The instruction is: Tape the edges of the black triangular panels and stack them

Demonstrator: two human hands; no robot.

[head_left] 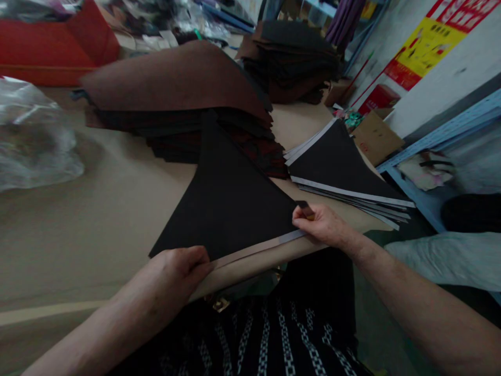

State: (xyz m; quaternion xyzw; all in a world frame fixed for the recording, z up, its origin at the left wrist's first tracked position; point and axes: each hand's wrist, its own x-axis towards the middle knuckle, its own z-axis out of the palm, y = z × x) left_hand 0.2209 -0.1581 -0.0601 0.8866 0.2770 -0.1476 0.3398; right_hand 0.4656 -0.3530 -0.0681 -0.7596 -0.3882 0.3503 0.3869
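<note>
Our left hand [176, 274] gripped the near edge of a black triangular sheet [230, 203], and our right hand [321, 224] pinched its corner between thumb and fingers, with the sheet lying at the near edge of the tan worktable [78, 235]. Past the far right corner sat a cardboard box [378, 137], while a clear plastic bag [31, 136] at the left edge held something too blurred to tell.

A yellow-and-red poster [426, 47] on the white wall [442, 99] carries printed characters and small pictures, but its lettering is too blurred and slanted to read. Nothing else in view shows legible text.
</note>
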